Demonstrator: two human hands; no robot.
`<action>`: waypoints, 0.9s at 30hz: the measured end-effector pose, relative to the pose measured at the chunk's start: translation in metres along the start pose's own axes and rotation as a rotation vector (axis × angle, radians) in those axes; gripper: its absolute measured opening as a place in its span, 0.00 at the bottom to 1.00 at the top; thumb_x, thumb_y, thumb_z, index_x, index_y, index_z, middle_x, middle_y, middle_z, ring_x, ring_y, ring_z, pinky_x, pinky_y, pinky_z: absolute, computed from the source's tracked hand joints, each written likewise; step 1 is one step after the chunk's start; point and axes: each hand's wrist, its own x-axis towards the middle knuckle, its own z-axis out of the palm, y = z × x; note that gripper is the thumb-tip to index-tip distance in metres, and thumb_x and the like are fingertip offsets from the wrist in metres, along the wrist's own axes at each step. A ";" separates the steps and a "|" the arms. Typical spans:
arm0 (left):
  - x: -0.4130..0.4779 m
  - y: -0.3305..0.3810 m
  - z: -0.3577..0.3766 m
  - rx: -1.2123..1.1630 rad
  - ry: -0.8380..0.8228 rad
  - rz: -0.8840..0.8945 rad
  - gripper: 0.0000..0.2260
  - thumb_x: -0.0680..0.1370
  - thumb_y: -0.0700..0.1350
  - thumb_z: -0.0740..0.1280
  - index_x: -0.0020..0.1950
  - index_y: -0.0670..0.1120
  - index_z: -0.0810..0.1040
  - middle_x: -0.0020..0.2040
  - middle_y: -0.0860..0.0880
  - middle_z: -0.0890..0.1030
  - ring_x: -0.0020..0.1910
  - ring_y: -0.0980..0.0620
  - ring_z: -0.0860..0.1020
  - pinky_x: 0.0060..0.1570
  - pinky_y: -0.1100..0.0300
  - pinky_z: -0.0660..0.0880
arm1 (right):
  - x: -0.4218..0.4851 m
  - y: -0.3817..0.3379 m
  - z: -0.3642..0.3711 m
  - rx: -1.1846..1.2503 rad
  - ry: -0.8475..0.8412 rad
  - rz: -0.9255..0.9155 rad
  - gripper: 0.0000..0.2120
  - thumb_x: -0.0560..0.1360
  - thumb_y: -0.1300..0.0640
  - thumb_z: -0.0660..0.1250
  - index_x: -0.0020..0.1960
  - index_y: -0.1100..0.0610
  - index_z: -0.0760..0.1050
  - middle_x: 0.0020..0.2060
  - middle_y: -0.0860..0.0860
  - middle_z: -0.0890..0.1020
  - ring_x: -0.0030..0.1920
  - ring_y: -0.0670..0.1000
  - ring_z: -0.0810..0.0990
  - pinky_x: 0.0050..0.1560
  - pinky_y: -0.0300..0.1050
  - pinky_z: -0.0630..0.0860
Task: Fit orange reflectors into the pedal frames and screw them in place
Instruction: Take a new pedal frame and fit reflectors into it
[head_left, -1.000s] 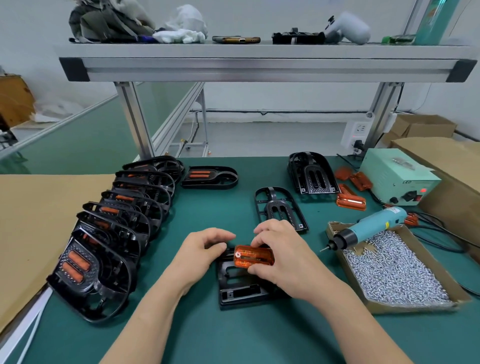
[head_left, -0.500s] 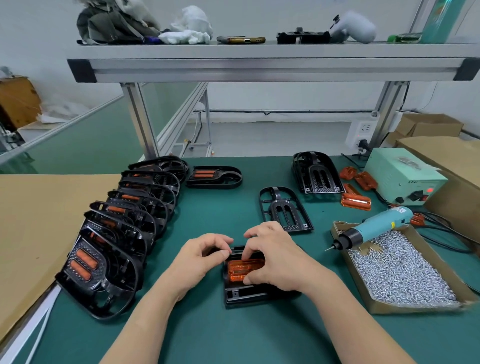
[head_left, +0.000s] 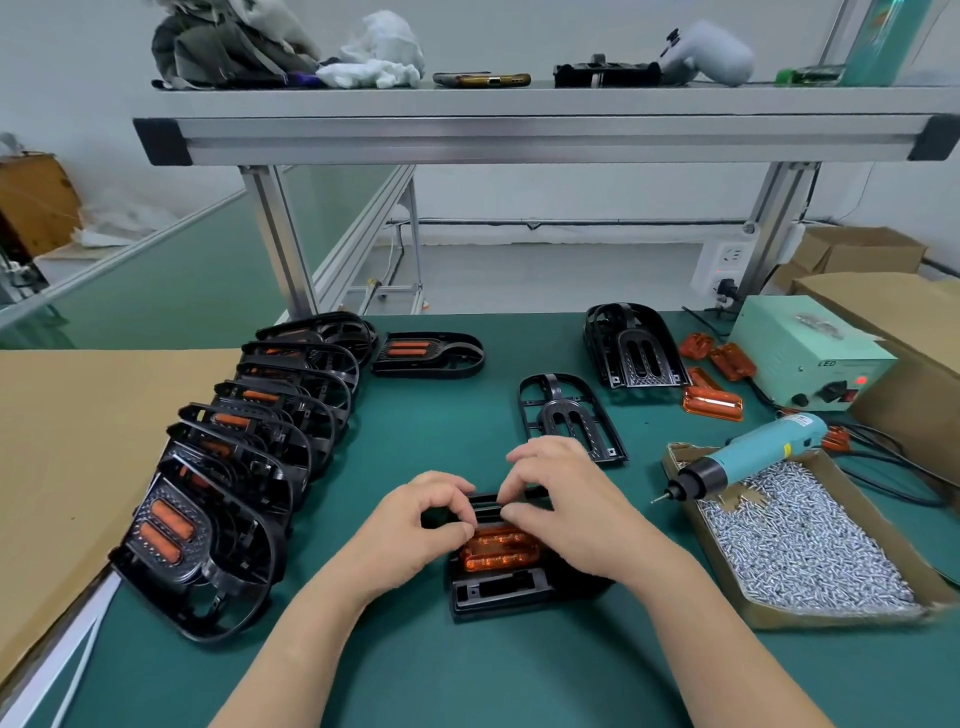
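A black pedal frame (head_left: 498, 590) lies on the green mat in front of me with an orange reflector (head_left: 496, 552) sitting in it. My left hand (head_left: 415, 525) curls over the frame's left side, thumb by the reflector's edge. My right hand (head_left: 571, 504) covers the right side, fingers curled on the frame's far edge and thumb above the reflector. Two empty frames (head_left: 569, 415) (head_left: 631, 353) lie farther back. Loose orange reflectors (head_left: 712, 400) lie at the right.
A row of several finished pedal frames (head_left: 244, 452) leans along the left, one more (head_left: 428, 353) behind. A teal electric screwdriver (head_left: 753, 457) rests on a cardboard tray of screws (head_left: 800, 545). A green power box (head_left: 810, 353) and cartons stand at the right. Cardboard sheet at left.
The reflector went from being held above the frame in my right hand down into the frame. Both hands now sit over it, fingers at the frame's far edge.
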 end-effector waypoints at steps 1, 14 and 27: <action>-0.001 0.003 0.002 0.002 0.024 0.018 0.09 0.73 0.41 0.75 0.39 0.55 0.83 0.62 0.58 0.76 0.64 0.64 0.72 0.65 0.63 0.62 | -0.002 0.000 -0.004 0.007 0.058 -0.007 0.04 0.77 0.55 0.70 0.50 0.49 0.82 0.62 0.43 0.75 0.69 0.41 0.62 0.68 0.31 0.56; 0.014 0.022 0.028 0.311 -0.103 0.067 0.08 0.75 0.45 0.72 0.41 0.58 0.78 0.55 0.65 0.71 0.57 0.64 0.70 0.56 0.63 0.65 | -0.058 0.050 -0.085 -0.060 0.575 0.475 0.07 0.75 0.58 0.69 0.40 0.49 0.80 0.38 0.43 0.82 0.41 0.46 0.78 0.40 0.41 0.69; 0.021 0.030 0.027 0.331 -0.132 0.037 0.15 0.73 0.43 0.75 0.32 0.60 0.78 0.55 0.63 0.73 0.55 0.64 0.73 0.54 0.67 0.66 | -0.076 0.089 -0.085 -0.291 0.031 0.746 0.05 0.72 0.52 0.74 0.45 0.45 0.78 0.46 0.47 0.80 0.51 0.51 0.77 0.46 0.42 0.69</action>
